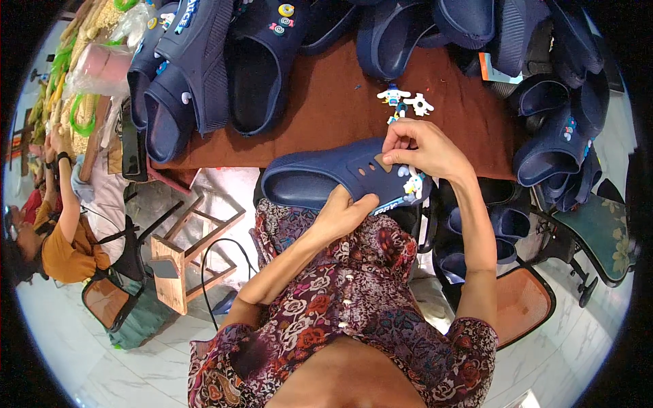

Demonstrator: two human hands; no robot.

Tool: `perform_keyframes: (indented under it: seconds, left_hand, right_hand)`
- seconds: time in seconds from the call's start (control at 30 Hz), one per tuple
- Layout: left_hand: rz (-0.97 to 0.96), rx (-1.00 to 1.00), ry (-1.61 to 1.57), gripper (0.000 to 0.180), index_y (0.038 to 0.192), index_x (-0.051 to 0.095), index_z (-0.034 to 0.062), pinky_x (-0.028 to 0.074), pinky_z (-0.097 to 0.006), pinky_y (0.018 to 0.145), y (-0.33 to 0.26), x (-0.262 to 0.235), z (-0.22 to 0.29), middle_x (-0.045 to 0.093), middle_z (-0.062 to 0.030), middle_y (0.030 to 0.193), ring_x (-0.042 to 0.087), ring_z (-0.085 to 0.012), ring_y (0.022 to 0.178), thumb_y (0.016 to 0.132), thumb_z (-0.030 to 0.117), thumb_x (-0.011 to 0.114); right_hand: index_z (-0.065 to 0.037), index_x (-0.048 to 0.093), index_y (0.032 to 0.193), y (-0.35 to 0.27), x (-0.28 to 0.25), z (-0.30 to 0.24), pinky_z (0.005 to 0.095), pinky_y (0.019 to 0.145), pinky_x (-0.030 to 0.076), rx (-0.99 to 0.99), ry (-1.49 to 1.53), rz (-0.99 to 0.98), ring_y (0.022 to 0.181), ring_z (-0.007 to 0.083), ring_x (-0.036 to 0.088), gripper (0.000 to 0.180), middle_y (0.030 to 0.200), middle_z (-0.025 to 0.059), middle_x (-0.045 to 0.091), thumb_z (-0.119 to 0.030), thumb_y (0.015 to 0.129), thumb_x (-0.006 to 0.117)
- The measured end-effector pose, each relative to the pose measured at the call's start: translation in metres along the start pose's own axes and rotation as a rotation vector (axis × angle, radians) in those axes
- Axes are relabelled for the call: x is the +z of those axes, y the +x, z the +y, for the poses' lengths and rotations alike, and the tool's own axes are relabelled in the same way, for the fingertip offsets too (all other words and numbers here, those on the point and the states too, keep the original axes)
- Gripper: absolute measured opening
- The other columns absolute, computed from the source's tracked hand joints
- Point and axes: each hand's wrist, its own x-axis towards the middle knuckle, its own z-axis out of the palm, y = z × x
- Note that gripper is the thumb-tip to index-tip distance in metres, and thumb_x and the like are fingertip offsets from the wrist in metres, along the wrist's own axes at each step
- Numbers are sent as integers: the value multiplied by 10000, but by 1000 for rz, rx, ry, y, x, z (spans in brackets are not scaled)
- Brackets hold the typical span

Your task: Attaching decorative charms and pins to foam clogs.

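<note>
My left hand (343,212) grips the side of a navy blue clog (320,177) held over my lap at the near edge of the brown table (326,109). My right hand (422,146) rests on the clog's toe, fingers pinched on a small charm at one of its holes. Several colourful charms (410,185) sit on the clog's front. Two white cartoon-figure charms (405,102) lie on the table just beyond my right hand.
Many navy clogs are piled across the far table (204,75) and at the right (558,136). A small wooden stool (183,251) stands at the left. Another person in an orange top (61,245) sits far left. Below right stands an orange chair (524,306).
</note>
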Motion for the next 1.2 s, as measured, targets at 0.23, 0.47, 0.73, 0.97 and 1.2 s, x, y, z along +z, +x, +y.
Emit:
perform_keyframes:
  seconds: [0.23,0.47,0.73,0.97,1.2]
  left_hand:
    - [-5,14,17,428,1281,528,7,443,-281,923,0,-2,2,567,-17,1159,529,-115,1057,853,6,523]
    - [11,-3,-13,403,1270,528,10,450,-285,904,-4,-5,1,573,-23,1135,529,-116,1044,867,17,550]
    - [-13,-26,22,283,1198,559,-4,441,-283,923,-17,-12,-4,597,-14,1121,534,-103,1040,924,57,594]
    - [35,-4,-16,307,1212,560,-14,448,-290,928,-20,-11,-3,609,-26,1128,553,-117,1037,919,61,613]
    - [52,-28,134,305,1193,561,-44,442,-297,944,-23,-16,-3,609,-55,1152,554,-129,1055,909,45,630]
  right_hand:
    - [-23,632,807,3,2,-2,311,614,467,0,-48,-7,662,135,572,206,717,55,618,-170,748,764]
    - [-60,673,887,-18,22,-6,361,819,446,-180,-132,216,894,258,585,153,877,76,584,-177,799,714]
    - [-31,686,961,-36,13,30,268,696,485,-38,-23,606,774,146,613,102,899,68,634,-67,869,663]
    - [-32,667,996,-31,-1,53,321,745,505,62,-182,685,811,223,640,131,917,97,620,-55,870,640]
    - [-43,656,998,-28,4,50,356,760,507,36,-289,651,845,254,640,188,926,104,607,-79,820,703]
